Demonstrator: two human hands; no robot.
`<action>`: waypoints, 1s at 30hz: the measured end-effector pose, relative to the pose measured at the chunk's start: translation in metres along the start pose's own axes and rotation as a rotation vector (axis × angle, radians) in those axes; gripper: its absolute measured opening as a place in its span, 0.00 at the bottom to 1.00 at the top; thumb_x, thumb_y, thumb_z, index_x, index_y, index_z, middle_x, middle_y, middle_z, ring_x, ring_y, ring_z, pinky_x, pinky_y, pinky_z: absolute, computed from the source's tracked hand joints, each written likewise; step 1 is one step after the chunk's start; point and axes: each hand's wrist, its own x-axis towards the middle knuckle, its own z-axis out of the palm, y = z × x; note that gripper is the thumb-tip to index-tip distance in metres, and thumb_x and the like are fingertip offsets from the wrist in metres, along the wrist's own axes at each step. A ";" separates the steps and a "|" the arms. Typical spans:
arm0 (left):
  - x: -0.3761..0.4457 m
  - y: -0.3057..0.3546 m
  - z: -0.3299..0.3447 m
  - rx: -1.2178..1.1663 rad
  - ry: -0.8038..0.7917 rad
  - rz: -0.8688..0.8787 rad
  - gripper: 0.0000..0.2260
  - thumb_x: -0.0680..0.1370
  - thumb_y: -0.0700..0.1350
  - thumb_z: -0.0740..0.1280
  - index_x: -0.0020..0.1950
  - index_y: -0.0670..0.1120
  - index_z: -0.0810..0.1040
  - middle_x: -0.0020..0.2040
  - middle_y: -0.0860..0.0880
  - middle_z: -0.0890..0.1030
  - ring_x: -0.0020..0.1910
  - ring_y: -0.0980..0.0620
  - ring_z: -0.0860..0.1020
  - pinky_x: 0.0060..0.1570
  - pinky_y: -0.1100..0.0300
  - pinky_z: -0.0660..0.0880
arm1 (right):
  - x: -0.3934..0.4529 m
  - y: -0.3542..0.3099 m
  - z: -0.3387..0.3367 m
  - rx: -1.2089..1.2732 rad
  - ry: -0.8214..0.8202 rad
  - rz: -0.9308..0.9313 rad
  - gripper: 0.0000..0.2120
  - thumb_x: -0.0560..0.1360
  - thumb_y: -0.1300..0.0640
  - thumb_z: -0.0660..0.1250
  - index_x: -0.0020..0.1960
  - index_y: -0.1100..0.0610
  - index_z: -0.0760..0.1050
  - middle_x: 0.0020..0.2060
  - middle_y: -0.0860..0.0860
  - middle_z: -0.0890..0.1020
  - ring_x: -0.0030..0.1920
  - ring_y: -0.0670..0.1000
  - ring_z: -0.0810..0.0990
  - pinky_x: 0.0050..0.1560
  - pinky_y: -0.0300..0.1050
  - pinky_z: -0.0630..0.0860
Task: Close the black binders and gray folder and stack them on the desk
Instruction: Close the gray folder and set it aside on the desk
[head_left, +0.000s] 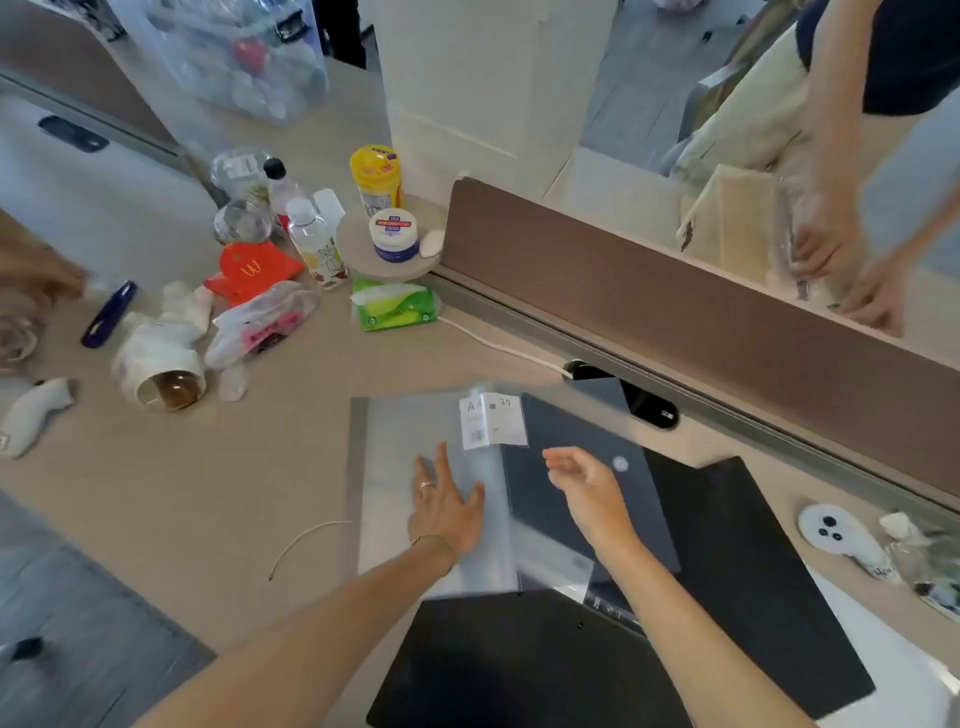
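A translucent gray folder (395, 441) lies open on the desk, its right flap (566, 415) raised and blurred in mid-swing. A white A4 label (493, 421) is stuck near its spine. My left hand (447, 504) lies flat with spread fingers on the folder's left half. My right hand (587, 488) hovers open just above the dark inner page, holding nothing. Under and in front of the folder lie two black binders: one (519, 665) near the desk's front edge, another (753, 571) to the right.
Clutter fills the back left: bottles (311, 239), a yellow canister (376, 179), a green tissue pack (395, 306), plastic bags, a tipped cup (166, 384). A brown divider (675, 312) bounds the back right; another person's hands work behind it. A white controller (836, 532) lies right.
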 end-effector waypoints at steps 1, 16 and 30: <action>0.004 0.001 0.003 0.010 -0.016 -0.015 0.34 0.81 0.60 0.56 0.81 0.60 0.39 0.83 0.48 0.42 0.82 0.46 0.49 0.68 0.43 0.69 | 0.007 0.004 -0.001 -0.078 0.012 0.012 0.13 0.78 0.61 0.63 0.58 0.48 0.79 0.56 0.45 0.81 0.59 0.46 0.78 0.53 0.41 0.72; 0.024 0.013 0.032 0.141 -0.078 -0.145 0.46 0.72 0.73 0.58 0.80 0.58 0.37 0.82 0.43 0.38 0.81 0.40 0.37 0.73 0.31 0.48 | 0.045 0.039 0.050 -0.442 -0.101 0.303 0.26 0.81 0.44 0.51 0.79 0.46 0.56 0.81 0.53 0.44 0.80 0.56 0.40 0.76 0.64 0.44; 0.007 0.006 -0.011 0.039 0.056 0.058 0.33 0.76 0.60 0.66 0.78 0.58 0.57 0.61 0.51 0.81 0.52 0.46 0.82 0.48 0.53 0.80 | 0.005 0.019 0.048 -0.073 -0.130 0.117 0.23 0.81 0.47 0.55 0.76 0.44 0.62 0.80 0.49 0.55 0.79 0.50 0.54 0.75 0.51 0.56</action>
